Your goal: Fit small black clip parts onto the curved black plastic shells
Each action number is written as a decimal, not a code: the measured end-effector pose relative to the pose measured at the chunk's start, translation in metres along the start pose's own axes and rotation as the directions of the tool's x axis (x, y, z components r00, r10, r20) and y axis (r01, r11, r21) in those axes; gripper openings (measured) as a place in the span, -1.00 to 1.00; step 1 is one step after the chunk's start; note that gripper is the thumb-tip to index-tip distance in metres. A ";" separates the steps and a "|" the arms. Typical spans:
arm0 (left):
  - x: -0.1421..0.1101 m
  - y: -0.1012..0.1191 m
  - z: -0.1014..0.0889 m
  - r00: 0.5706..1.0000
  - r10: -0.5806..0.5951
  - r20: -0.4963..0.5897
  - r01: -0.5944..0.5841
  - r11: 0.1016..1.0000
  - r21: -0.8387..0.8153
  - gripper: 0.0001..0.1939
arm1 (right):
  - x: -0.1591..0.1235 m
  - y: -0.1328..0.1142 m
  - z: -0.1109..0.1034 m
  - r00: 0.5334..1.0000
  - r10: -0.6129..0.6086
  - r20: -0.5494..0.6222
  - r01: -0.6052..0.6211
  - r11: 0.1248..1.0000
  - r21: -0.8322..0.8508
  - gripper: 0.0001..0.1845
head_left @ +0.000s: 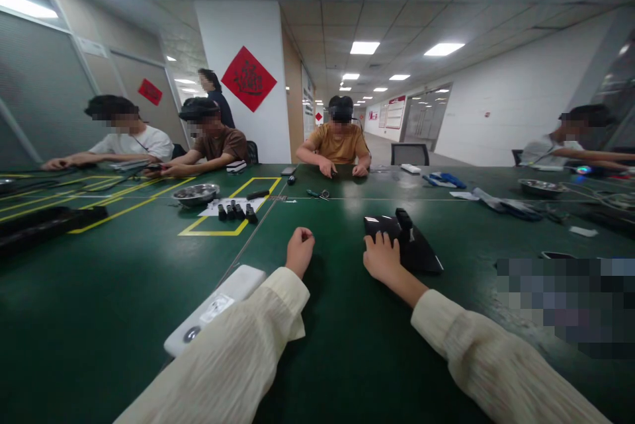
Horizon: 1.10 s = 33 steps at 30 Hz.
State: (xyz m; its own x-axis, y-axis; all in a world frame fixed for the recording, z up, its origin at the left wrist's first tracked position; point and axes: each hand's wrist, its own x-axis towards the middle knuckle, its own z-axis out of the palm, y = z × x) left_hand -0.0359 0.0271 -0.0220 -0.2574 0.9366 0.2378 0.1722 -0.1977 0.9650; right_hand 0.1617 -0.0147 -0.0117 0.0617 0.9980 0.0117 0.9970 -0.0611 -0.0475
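My left hand (300, 253) is held over the green table with its fingers curled together. Whatever it may hold is hidden or too small to name. Beside its sleeve lies a long white box (218, 308) with a label and a round metallic spot. My right hand (383, 257) rests with fingers spread on the left part of a glossy black plate (421, 249). This plate has a short upright black post (404, 222) and looks like a monitor stand base. The fingertips touch its upper surface near the post.
Ahead left, a metal bowl (196, 194) and several small black parts (238, 212) stand by yellow tape. Pliers-like tools (318, 194) lie farther ahead. People sit around the table (337, 318). Blue cloth (444, 180) and another metal bowl (540, 188) are at right.
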 end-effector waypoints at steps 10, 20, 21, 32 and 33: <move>-0.001 -0.002 -0.001 0.999 0.037 0.028 -0.038 0.999 0.031 -0.87 | 0.027 0.046 0.001 0.992 0.113 -0.047 -0.112 0.993 0.018 -0.50; -0.002 -0.003 -0.001 0.998 0.056 0.027 -0.057 0.998 0.035 -0.88 | 0.046 0.094 0.012 0.977 0.186 -0.101 -0.182 0.982 0.052 -0.47; -0.002 -0.003 -0.001 0.998 0.060 0.029 -0.061 0.997 0.037 -0.88 | 0.049 0.099 0.014 0.977 0.181 -0.108 -0.176 0.983 0.059 -0.47; -0.004 0.001 -0.002 0.998 0.056 0.028 -0.056 0.998 0.026 -0.88 | 0.062 0.127 0.030 0.958 0.234 -0.163 -0.227 0.972 0.058 -0.48; -0.004 0.001 -0.002 0.998 0.062 0.024 -0.063 0.998 0.029 -0.88 | 0.062 0.128 0.030 0.960 0.231 -0.160 -0.225 0.973 0.057 -0.48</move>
State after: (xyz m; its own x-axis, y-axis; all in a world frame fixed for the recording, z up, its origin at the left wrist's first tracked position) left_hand -0.0366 0.0230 -0.0214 -0.2236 0.9291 0.2946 0.2156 -0.2476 0.9446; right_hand 0.2921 0.0401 -0.0471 0.2968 0.9414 0.1601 0.9534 -0.2827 -0.1054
